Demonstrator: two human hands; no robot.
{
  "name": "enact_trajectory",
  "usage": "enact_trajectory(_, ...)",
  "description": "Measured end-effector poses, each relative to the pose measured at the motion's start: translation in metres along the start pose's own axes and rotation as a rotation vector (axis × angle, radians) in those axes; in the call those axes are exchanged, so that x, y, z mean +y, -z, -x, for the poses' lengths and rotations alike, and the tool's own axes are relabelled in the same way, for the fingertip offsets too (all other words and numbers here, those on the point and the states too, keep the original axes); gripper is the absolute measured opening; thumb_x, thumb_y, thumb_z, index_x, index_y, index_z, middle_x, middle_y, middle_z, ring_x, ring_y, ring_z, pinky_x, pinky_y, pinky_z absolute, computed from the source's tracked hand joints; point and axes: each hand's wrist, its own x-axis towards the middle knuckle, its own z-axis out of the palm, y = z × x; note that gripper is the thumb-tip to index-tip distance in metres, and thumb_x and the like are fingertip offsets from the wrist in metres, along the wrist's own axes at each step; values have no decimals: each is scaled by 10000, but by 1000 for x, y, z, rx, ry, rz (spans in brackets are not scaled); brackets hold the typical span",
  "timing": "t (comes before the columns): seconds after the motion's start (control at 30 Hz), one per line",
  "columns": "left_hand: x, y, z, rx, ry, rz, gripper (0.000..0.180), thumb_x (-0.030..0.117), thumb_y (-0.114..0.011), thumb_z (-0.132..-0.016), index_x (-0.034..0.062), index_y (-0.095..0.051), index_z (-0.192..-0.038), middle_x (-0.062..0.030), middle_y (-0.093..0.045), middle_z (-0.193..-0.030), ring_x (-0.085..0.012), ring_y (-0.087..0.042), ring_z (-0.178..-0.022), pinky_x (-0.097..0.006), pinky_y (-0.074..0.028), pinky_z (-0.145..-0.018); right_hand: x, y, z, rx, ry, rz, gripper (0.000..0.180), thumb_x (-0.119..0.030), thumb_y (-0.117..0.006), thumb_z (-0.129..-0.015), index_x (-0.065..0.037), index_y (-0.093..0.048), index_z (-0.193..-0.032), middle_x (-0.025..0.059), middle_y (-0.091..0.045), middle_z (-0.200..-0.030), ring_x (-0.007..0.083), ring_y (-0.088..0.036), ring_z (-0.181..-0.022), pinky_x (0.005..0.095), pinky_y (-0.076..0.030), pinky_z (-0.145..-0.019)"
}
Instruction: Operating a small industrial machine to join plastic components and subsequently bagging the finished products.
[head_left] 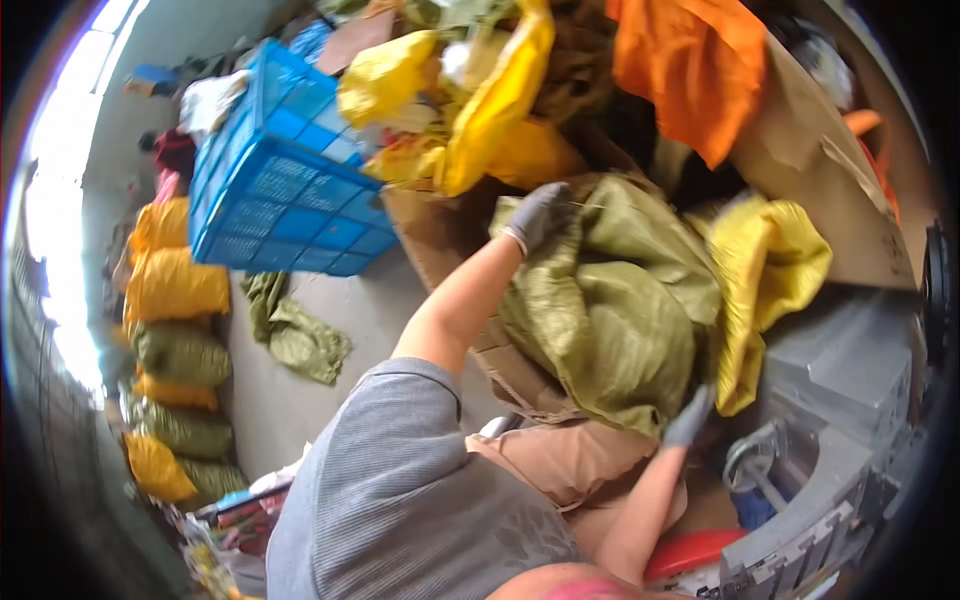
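Observation:
A large olive-green woven sack (620, 300) is spread in front of me over the rim of a cardboard box (510, 375). My left hand (540, 217), in a grey glove, is closed on the sack's far left edge. At its near right corner, my right hand (690, 418), also gloved, touches the cloth; its fingers are blurred, so their grip is unclear. A yellow woven sack (765, 280) hangs crumpled just right of the green one. The sack's folds hide much of the box's inside.
Left of the box stands a tilted blue plastic crate (290, 200). Stuffed yellow and green sacks (180, 345) are stacked along the left. Another green sack (305, 335) lies on the floor. Orange cloth (695, 70) hangs at the far side; a grey machine (840, 400) is close on my right.

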Motion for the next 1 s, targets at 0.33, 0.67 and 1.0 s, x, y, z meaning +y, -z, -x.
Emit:
enact_trajectory(0.33, -12, 104, 186, 228, -233, -725, 280, 263, -530, -919, 27, -608, -1048, -48, -632, -909, -147, -604, -826, -276, -485, -767, -77, 71, 79, -137, 500, 283, 354, -134, -396, -951, 42, -474, -1248, 177, -514, -1250, 267, -506, -1128, 370, -385, -984)
enact_trajectory(0.67, -21, 75, 239, -113, -741, -1887, 179, 263, -564, -816, 143, -650, -918, -44, -634, -860, -232, -593, -839, -374, -432, -766, -137, -81, 197, -453, 1002, 865, 499, -235, -558, -790, -24, -466, -1232, 177, -348, -1379, 377, -321, -1246, 526, -207, -1065)
enact_trajectory(1.0, -26, 77, 230, -33, -799, -1844, 178, 267, -556, -812, 155, -657, -906, -39, -632, -858, -239, -593, -848, -386, -431, -759, -96, -89, 203, -472, 1034, 938, 504, -241, -569, -775, -24, -481, -1221, 165, -535, -1171, 331, -454, -1126, 470, -248, -1062)
